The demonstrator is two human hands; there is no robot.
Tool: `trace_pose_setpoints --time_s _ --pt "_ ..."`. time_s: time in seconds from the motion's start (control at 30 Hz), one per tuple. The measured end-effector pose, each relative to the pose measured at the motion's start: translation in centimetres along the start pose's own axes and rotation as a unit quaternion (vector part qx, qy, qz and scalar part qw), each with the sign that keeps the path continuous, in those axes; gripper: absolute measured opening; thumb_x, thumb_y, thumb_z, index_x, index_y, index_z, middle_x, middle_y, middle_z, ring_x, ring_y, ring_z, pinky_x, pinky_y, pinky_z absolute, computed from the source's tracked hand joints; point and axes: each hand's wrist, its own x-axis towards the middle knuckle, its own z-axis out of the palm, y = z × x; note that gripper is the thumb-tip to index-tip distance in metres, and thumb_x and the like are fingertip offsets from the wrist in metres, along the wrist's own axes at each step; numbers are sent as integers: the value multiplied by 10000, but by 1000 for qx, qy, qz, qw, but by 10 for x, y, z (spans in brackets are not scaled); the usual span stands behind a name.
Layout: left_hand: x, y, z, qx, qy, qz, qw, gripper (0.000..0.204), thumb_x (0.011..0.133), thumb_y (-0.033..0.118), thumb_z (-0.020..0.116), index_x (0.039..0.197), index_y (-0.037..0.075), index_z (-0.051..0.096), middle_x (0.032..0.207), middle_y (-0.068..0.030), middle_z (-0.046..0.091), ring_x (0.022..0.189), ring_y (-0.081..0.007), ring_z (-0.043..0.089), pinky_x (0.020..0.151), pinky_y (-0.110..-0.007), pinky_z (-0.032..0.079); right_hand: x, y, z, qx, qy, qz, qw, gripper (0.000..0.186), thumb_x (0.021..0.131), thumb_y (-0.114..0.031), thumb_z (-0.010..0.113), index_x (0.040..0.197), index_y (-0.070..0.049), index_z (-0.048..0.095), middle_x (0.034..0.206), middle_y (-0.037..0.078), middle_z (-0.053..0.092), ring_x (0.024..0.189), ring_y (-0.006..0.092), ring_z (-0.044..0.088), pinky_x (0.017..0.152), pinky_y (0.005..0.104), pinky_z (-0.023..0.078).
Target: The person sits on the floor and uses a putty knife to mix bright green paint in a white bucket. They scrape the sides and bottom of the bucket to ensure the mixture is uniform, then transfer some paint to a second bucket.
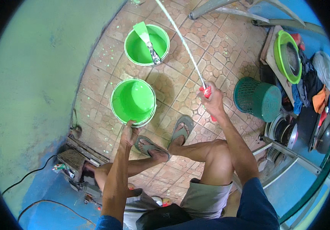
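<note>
My left hand (128,132) grips the near rim of a green paint bucket (133,101) that stands on the tiled floor and holds bright green paint. My right hand (213,101) is closed around the red grip (208,93) of a long white pole (182,40) that slants up and away to the top of the view. A second green bucket (146,45) stands farther off, with a paint-covered scraper (146,38) resting across its rim. My legs and grey sandals (182,130) are just below the near bucket.
A wall painted pale green (38,76) runs along the left, blue lower down. A teal lidded basket (257,99) lies right of my right hand. Dishes, a green basin (287,55) and cloths fill a rack at the right. Metal ladder legs (226,9) stand at the top.
</note>
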Motion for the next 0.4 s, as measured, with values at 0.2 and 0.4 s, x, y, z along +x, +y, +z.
trace_pose_setpoints --time_s 0.2,0.4 --pt "-108 39 29 46 10 -16 999 372 914 88 401 1263 -40 393 1236 -169 521 1110 -276 550 980 -412 452 -80 -21 -16 -65 -3 34 997 350 743 -164 697 1014 -2 545 829 204 646 789 374 636 714 405 507" --pt "-257 81 66 47 23 0 999 424 913 108 422 1318 0 352 1297 -167 474 1146 -296 523 991 -435 438 -190 -123 -37 -52 -47 101 992 369 748 -185 697 1062 -46 562 867 211 649 851 340 651 795 419 493"
